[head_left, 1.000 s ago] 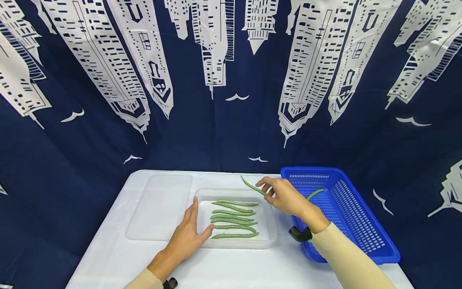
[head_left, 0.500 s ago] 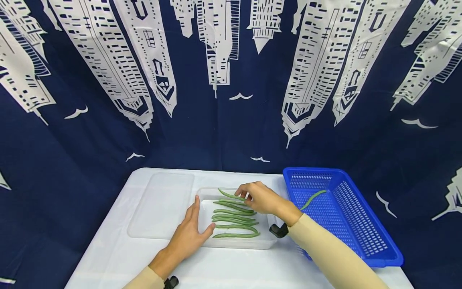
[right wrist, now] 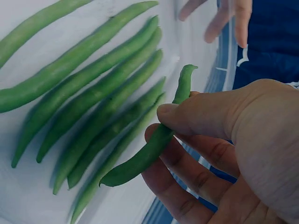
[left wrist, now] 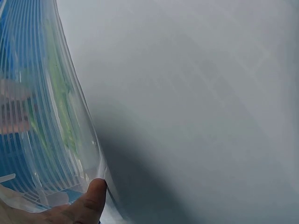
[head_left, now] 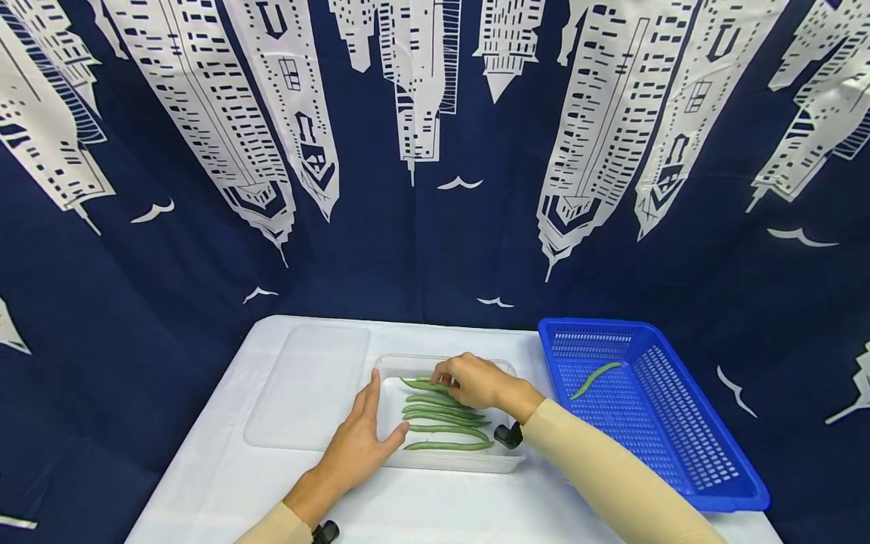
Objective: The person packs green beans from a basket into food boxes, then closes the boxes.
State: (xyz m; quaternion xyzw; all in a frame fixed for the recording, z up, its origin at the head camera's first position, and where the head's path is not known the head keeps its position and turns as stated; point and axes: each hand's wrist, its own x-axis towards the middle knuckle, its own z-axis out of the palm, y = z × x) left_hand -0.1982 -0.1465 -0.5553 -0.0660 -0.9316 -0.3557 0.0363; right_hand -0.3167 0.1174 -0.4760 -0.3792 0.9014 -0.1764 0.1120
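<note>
My right hand (head_left: 479,381) pinches a green bean (right wrist: 145,156) between thumb and fingertips, over the far part of a clear plastic container (head_left: 448,462). Below it, several more green beans (right wrist: 93,86) lie side by side in a row on the container's bottom. The held bean is partly hidden by the hand in the head view. My left hand (head_left: 356,446) rests against the container's left side with fingers extended. In the left wrist view, a fingertip (left wrist: 96,198) touches the edge of the see-through wall (left wrist: 35,140).
A flat translucent lid (head_left: 306,389) lies on the white table (head_left: 204,483) left of the container. On the right stands a blue perforated basket (head_left: 659,423) with one green bean (head_left: 594,380) in it. A dark blue patterned cloth (head_left: 408,249) hangs behind the table.
My right hand has carried the green bean leftward from beside the basket and lowered it into the container at the far end of the row. The left hand has kept its place.
</note>
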